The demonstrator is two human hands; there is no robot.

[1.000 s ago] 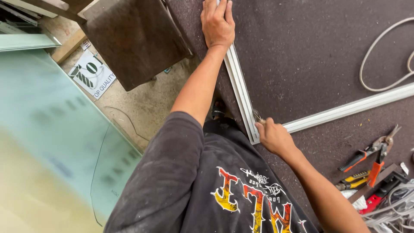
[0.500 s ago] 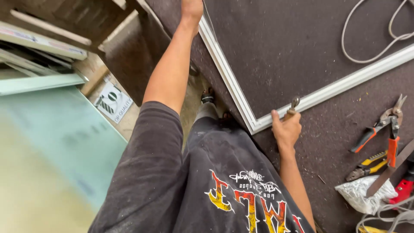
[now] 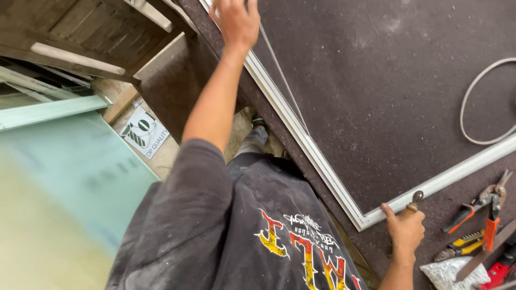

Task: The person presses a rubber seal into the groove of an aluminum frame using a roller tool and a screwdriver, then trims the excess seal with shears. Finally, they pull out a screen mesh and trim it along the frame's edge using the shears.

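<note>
A white metal frame (image 3: 301,137) lies on a dark brown worktable (image 3: 387,80), its corner (image 3: 364,220) close to my body. My left hand (image 3: 236,21) reaches far up the frame's long side, its fingertips cut off by the top edge. A thin pale cord (image 3: 285,80) runs taut from that hand down to the frame's channel. At the corner, my right hand (image 3: 406,231) grips a small roller tool (image 3: 416,197) with a wooden handle. Its round metal wheel rests on the frame's short side.
Red-handled snips (image 3: 484,207), yellow-handled pliers (image 3: 462,244) and a crumpled silvery bag (image 3: 446,271) lie at the table's right end. A white cable loop (image 3: 473,107) lies beyond the frame. Left of the table stand a greenish glass pane (image 3: 64,177) and wooden slats (image 3: 80,32).
My left hand has slid further up the frame's long side, and the cord now stretches from it. My right hand stays at the corner, with the roller tool now showing in it. The view has swung.
</note>
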